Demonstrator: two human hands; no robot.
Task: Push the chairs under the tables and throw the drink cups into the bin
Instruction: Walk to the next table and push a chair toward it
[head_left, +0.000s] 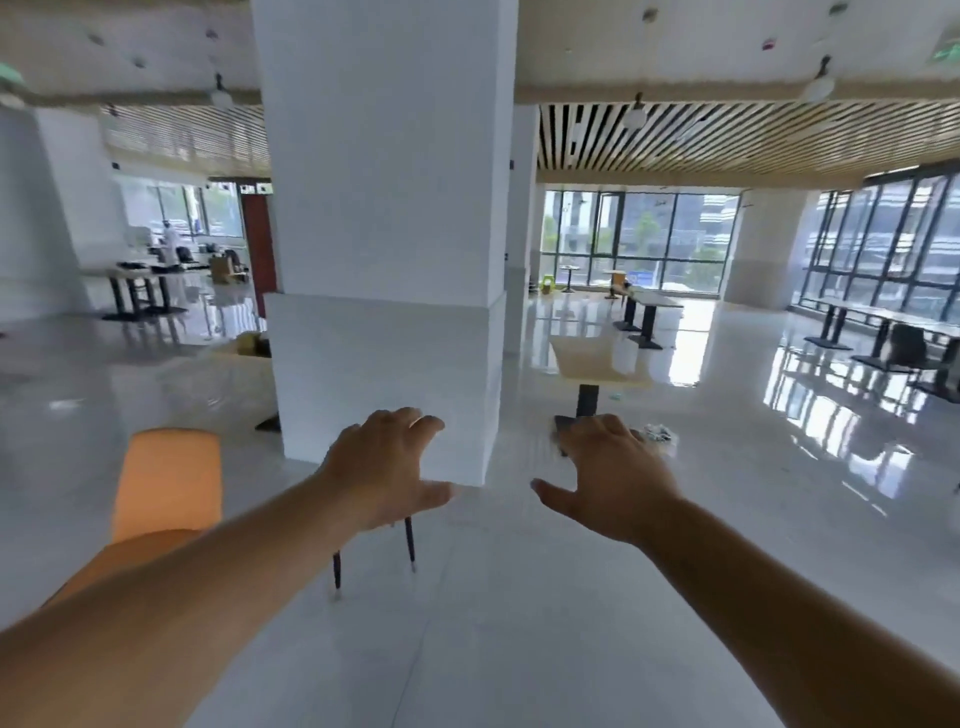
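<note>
Item: my left hand (387, 467) and right hand (618, 475), fingers spread, empty. Chair (169, 483) left, unheld. Risk: blind reach skids it into the pillar (384, 234).

White square pillar (384, 249) standing mid-room; everything placed from it. Glossy pale floor (519, 597) spreading around its base, throwing back glare. Right of pillar: tall dark-framed windows (639, 239) letting daylight in, slatted wooden ceiling (727, 137) running above, long desks (652, 304) standing before the glass. Left of pillar: more desks (137, 283) far off.
</note>
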